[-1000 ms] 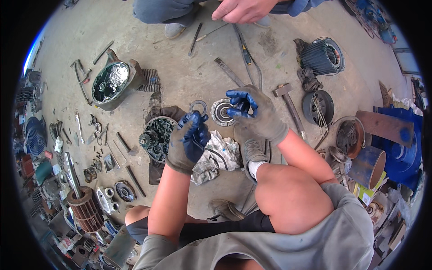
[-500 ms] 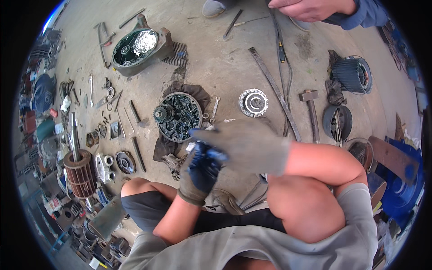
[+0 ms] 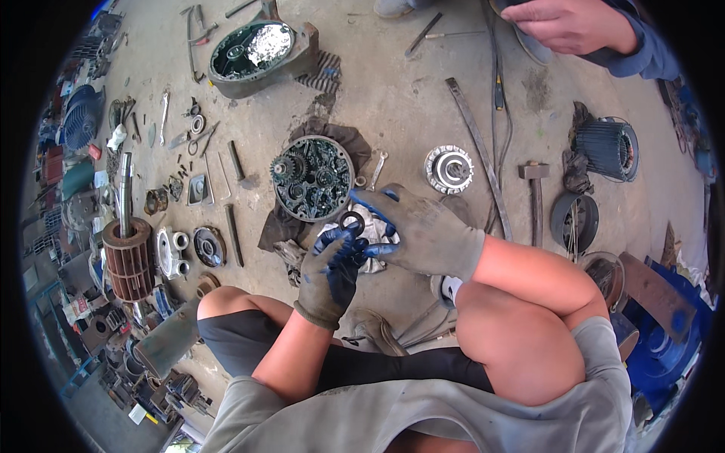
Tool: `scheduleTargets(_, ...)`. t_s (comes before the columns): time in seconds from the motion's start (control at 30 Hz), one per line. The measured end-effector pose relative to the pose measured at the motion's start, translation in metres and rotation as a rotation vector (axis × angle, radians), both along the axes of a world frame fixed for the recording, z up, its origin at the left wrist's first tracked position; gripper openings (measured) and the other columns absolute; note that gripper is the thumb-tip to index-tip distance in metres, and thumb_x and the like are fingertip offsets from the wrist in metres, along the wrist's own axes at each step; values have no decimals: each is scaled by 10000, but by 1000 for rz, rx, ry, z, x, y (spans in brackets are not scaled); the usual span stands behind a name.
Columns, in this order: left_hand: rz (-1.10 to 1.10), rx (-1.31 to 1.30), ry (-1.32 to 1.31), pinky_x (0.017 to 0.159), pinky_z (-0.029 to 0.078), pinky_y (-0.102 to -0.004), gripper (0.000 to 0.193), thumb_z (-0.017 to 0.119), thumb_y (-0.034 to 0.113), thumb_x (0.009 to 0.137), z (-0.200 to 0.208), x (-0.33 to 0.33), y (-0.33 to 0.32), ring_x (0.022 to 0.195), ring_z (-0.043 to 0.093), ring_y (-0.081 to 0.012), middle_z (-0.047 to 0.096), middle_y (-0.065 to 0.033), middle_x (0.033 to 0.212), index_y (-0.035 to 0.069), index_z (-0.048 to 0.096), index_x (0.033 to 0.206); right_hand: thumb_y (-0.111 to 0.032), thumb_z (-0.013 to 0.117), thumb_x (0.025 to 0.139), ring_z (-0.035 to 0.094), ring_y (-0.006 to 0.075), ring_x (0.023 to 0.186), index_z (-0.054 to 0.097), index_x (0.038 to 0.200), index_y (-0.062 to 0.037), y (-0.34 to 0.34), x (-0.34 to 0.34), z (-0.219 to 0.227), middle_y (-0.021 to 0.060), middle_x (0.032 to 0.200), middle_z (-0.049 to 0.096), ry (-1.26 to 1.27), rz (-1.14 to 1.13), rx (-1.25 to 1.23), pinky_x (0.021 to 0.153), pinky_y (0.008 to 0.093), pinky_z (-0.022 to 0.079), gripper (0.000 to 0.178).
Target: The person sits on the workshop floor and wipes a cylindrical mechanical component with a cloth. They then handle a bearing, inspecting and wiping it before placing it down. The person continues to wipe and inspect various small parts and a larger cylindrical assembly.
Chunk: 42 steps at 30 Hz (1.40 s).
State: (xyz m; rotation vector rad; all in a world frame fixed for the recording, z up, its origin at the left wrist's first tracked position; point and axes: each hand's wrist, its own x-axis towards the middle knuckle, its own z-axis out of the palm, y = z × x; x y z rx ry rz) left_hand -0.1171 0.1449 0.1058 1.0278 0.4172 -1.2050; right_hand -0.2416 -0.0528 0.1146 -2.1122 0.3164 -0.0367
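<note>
A small black ring [image 3: 360,220], like an oil seal, stands up from the fingertips of my left hand [image 3: 328,275], which is closed around its lower edge. My right hand [image 3: 427,234] is just to the right of it, thumb and fingers spread apart with nothing visible between them. Grey gloves with blue-black coated fingers cover both hands. Beneath and behind them lies a crumpled white rag [image 3: 374,264]. Just beyond sits a round gear housing [image 3: 313,178] with oily gears inside, resting on a dark cloth [image 3: 355,143].
A green casing [image 3: 249,89] stands at the far left. On the right lie a flat bar [image 3: 476,143], a hammer [image 3: 535,192] and a round metal part [image 3: 449,170]. A rotor [image 3: 130,260] stands left among tools. Another person's hand [image 3: 563,23] shows at the top right.
My right hand has drawn back to the right from over my left hand, uncovering the black ring and the white rag. The whole view has shifted slightly.
</note>
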Motion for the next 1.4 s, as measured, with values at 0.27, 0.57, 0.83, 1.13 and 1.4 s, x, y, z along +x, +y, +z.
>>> scheduleTargets(0.27,-49,-103,-17,1027,582,-372,210,636,22,1046,19,-5,-7,1101,728,-231,751,-126,1222,-25,718,1234,-344,823,885,677,407,1233,545,1550,-189,3,-1,-11,187,1363,651,-60,44,-32,1061,505,542,737)
scheduleTargets(0.57,-77,-156,-46,1042,570,-380,230,636,101,1072,16,-8,-1,1161,716,-241,739,-125,1225,-2,699,1266,-327,826,912,712,385,1184,638,1414,-143,1,2,-6,202,1336,686,-93,34,26,1028,481,567,567)
scheduleTargets(0.83,43,198,-157,981,529,-359,359,565,355,1149,-11,-8,19,1102,676,-180,711,-44,1275,93,655,1377,-184,773,1002,714,188,1079,651,1363,-7,45,37,-111,110,1205,766,330,-537,828,999,326,566,420)
scheduleTargets(1.13,6,191,-142,998,505,-362,365,562,372,1148,-25,-1,32,1096,658,-194,693,-55,1262,100,654,1373,-165,798,983,718,186,1117,645,1378,-20,53,54,-126,104,1245,762,272,-431,645,1020,318,564,448)
scheduleTargets(1.4,14,115,-161,933,559,-315,446,544,384,1155,-7,1,26,1055,696,-162,722,-88,1255,29,629,1411,-160,839,923,718,240,1161,643,1413,-64,37,51,-60,128,1274,731,14,-267,528,1054,371,562,536)
